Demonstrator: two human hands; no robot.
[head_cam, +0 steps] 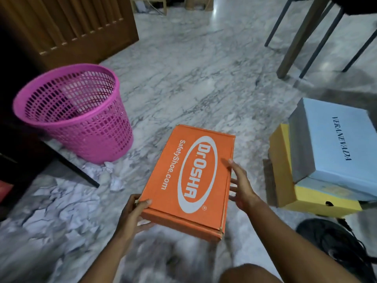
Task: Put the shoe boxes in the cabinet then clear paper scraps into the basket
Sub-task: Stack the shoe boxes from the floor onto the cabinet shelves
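Note:
An orange shoe box (189, 176) with a white oval logo is held above the marble floor in the middle. My left hand (134, 213) grips its near left corner, thumb on the lid and fingers beneath. My right hand (240, 186) lies against its right side with fingers spread and fairly straight. A light blue shoe box (336, 144) sits on a yellow shoe box (302, 197) at the right. A pink mesh basket (75, 111) stands at the left. White paper scraps (67, 193) litter the floor below it. The dark cabinet (12, 139) edge shows at far left.
A wooden slatted door panel (77, 23) stands at the back left. Chair and table legs (306, 35) rise at the back right. A black fan (334, 242) lies on the floor at the lower right. My knee (248, 274) shows at the bottom.

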